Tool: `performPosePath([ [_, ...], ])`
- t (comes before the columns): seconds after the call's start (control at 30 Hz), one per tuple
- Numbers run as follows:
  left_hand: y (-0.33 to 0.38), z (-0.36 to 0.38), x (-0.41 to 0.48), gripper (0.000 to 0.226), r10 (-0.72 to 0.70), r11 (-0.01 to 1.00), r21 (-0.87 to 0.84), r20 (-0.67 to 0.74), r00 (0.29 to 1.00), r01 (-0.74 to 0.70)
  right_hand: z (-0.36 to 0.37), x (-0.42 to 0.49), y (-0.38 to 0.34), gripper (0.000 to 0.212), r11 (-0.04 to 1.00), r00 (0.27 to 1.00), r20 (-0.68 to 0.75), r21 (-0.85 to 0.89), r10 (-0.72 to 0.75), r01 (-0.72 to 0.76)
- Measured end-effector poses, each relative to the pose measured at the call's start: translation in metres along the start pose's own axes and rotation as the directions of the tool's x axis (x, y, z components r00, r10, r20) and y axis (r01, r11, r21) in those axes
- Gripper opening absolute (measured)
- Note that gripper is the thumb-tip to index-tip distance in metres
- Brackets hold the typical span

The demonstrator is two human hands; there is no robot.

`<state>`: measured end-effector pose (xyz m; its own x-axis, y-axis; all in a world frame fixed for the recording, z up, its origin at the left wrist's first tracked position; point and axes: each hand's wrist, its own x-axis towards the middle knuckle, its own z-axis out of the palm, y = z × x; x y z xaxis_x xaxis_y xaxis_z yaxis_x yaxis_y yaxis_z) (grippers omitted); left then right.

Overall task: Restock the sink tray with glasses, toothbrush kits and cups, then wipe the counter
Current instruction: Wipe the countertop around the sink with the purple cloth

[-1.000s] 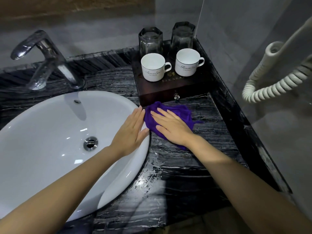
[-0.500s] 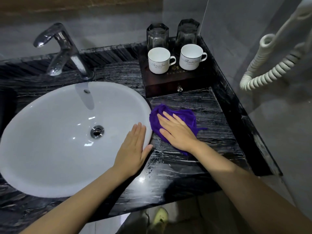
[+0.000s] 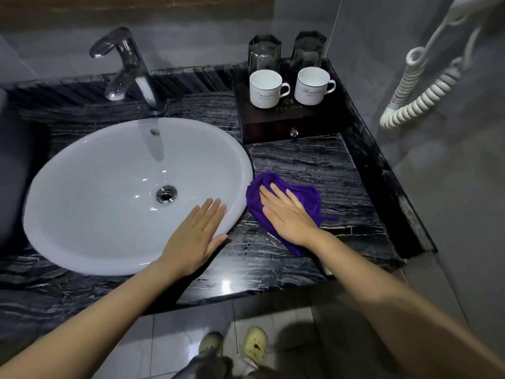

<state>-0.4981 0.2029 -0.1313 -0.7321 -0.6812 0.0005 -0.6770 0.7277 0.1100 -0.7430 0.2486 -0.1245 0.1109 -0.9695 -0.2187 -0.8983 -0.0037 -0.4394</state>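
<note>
A purple cloth (image 3: 303,196) lies on the black marble counter (image 3: 328,170) just right of the basin. My right hand (image 3: 287,214) presses flat on the cloth, fingers spread. Flat on the white basin's (image 3: 95,187) near right rim rests my left hand (image 3: 196,236), holding nothing. At the back right a dark wooden tray (image 3: 276,125) with a small drawer knob carries two white cups (image 3: 266,88) and, behind them, two upturned glasses (image 3: 263,54). No toothbrush kits show.
A chrome tap (image 3: 128,69) stands behind the basin. A white coiled cord (image 3: 420,97) hangs on the right wall. A raised marble edge (image 3: 382,181) borders the counter on the right. Below the counter's front edge are floor tiles and my shoes (image 3: 254,343).
My right hand has drawn the purple cloth back from the tray toward the counter's front edge. My left hand slid back along the basin rim. The camera view pulled back.
</note>
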Motion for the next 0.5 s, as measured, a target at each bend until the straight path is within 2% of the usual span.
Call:
performPosePath([
  [0.27, -0.011, -0.003, -0.005, 0.065, 0.128, 0.992, 0.016, 0.009, 0.992, -0.128, 0.014, -0.016, -0.025, 0.048, 0.984, 0.985, -0.051, 0.083, 0.162, -0.157],
  [0.5, -0.023, -0.001, -0.009, 0.065, 0.234, 0.972, 0.005, 0.008, 0.972, -0.234, 0.034, -0.025, -0.056, 0.048, 0.939, 0.930, -0.135, 0.101, 0.341, -0.330],
])
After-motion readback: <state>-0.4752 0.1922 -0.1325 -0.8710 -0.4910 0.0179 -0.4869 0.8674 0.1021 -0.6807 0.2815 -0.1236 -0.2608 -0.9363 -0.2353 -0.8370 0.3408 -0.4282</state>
